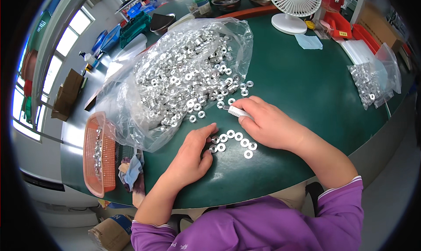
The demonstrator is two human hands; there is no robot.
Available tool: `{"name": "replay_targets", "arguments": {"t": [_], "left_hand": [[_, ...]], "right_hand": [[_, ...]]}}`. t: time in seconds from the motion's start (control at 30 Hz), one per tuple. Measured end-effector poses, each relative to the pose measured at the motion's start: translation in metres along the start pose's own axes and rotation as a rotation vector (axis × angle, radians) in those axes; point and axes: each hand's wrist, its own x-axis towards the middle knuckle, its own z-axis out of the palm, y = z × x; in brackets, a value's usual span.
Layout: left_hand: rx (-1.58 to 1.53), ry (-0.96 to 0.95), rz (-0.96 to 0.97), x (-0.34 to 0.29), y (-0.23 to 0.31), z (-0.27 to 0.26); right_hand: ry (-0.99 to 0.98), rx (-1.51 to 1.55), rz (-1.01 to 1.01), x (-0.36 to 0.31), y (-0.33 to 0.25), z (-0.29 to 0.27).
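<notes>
My right hand (265, 123) is closed around a white-handled tool (239, 112) with a short metal tip. The tip points left, close to loose rings at the edge of a pile. My left hand (191, 153) rests on the green table, its thumb and fingers apart, beside a few rings. Between my hands several small silver metal rings (230, 134) lie flat in a curved row. Ahead of both hands a big clear plastic bag (127, 106) lies open, and a large heap of the same metal rings (175, 76) fills it and spills onto the table.
An orange plastic basket (87, 157) with metal parts stands at the left edge, with crumpled cloths (133, 172) next to it. Far back are a white fan (289, 23) and a blue cloth (308, 42). Bagged parts (367, 82) lie at the right, near red bins (337, 25).
</notes>
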Motion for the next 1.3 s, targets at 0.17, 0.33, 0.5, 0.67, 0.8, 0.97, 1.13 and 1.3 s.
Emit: {"name": "replay_targets", "arguments": {"t": [0.17, 0.33, 0.5, 0.67, 0.8, 0.97, 1.13, 1.3], "left_hand": [[-0.092, -0.046, 0.053, 0.001, 0.004, 0.012], [0.039, 0.067, 0.081, 0.000, 0.002, 0.014], [0.489, 0.037, 0.196, 0.020, 0.010, 0.016], [0.538, -0.061, 0.159, 0.027, 0.014, 0.021], [0.546, -0.050, 0.168, 0.024, 0.022, 0.023], [0.589, 0.014, 0.173, 0.033, 0.031, 0.030], [0.571, -0.073, 0.130, 0.034, 0.031, 0.032], [0.605, -0.063, 0.200, 0.027, 0.029, 0.028]], "right_hand": [[-0.223, 0.233, 0.135, 0.005, -0.002, -0.002], [-0.046, 0.091, -0.005, 0.001, 0.007, 0.001], [-0.328, 0.114, 0.328, 0.003, -0.009, -0.023], [-0.427, 0.456, 0.469, 0.004, -0.016, -0.023], [-0.397, 0.516, 0.449, 0.005, -0.016, -0.022], [-0.251, 0.406, 0.332, 0.007, -0.005, -0.013], [-0.292, 0.488, 0.377, 0.008, -0.005, -0.011], [-0.290, 0.512, 0.373, 0.007, -0.005, -0.009]]}}
